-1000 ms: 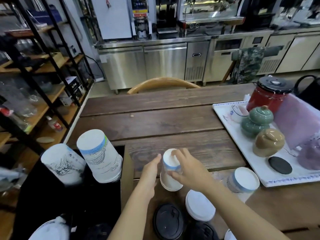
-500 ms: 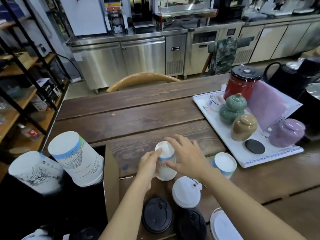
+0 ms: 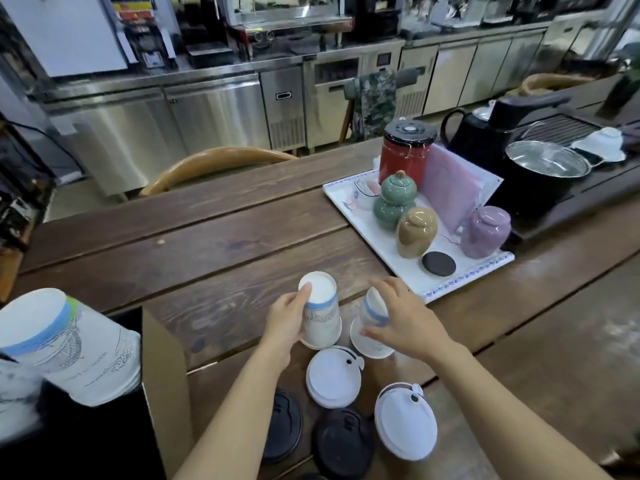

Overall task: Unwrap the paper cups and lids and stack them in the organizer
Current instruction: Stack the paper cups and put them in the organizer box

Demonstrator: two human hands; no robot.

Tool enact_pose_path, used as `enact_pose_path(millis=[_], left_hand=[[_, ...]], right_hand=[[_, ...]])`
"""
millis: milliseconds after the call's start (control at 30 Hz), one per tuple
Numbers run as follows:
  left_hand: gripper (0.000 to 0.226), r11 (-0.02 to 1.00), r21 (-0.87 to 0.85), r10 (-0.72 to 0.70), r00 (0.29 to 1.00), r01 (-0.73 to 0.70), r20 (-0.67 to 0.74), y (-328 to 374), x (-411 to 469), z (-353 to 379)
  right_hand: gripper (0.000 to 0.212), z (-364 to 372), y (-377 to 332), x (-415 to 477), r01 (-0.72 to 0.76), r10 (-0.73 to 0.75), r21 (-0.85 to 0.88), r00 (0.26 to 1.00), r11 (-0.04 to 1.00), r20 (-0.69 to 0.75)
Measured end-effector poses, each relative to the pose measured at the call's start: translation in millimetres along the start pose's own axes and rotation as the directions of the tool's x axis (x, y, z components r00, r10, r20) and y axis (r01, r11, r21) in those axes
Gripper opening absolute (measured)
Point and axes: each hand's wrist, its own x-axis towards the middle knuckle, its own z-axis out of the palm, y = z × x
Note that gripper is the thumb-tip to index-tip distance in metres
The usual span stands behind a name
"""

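Both hands work over the near edge of the wooden worktop (image 3: 242,244). The left hand (image 3: 287,323) grips an upside-down paper cup (image 3: 320,315), white with a blue band; its fingers (image 3: 303,296) wrap the cup's left side, thumb hidden behind it. The right hand (image 3: 405,320) closes from above on a second inverted cup (image 3: 372,327), fingers curled over the base and side. The two cups stand just beside each other, rims down on the wood; cannot tell whether either rim is lifted clear.

Toward the person from the cups: two white lids (image 3: 332,377), (image 3: 405,419) and two black lids (image 3: 282,426), (image 3: 343,441) lie flat, closely grouped, some touching.

Far left: a dark organizer (image 3: 104,445) with a cardboard wall (image 3: 162,382) holds a tilted stack of larger inverted cups (image 3: 74,351), blue and green bands visible.

Right of the hands: a white tray (image 3: 349,202) carries a green gourd-shaped jar (image 3: 394,199), a tan jar (image 3: 417,230), a purple jar (image 3: 486,232), a red canister with a black lid (image 3: 405,154) and a black disc (image 3: 438,263). Beyond the tray sits a black kettle (image 3: 485,133).
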Motion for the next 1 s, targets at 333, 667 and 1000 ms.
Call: enact_pose_path(millis=[333,667,1000], left_hand=[[0.044,0.98,-0.198,-0.006,0.997,-0.009,-0.075,-1.0,0.6,-11.2],[0.051,0.962,-0.271,-0.048,0.998,0.034,-0.044,-4.4,2.6,-20.6],[0.057,0.957,-0.284,-0.061,0.998,0.055,-0.011,-12.2,3.6,-26.4]], right_hand=[[0.058,-32.6,-22.0,11.8,0.098,0.03,0.186,0.812,0.978,-0.583],[0.044,-51.2,-69.2,23.3,0.412,-0.212,0.072,0.602,0.908,-0.77],[0.05,31.9,-48.9,37.8,0.366,-0.358,-0.004,0.909,0.931,-0.215]])
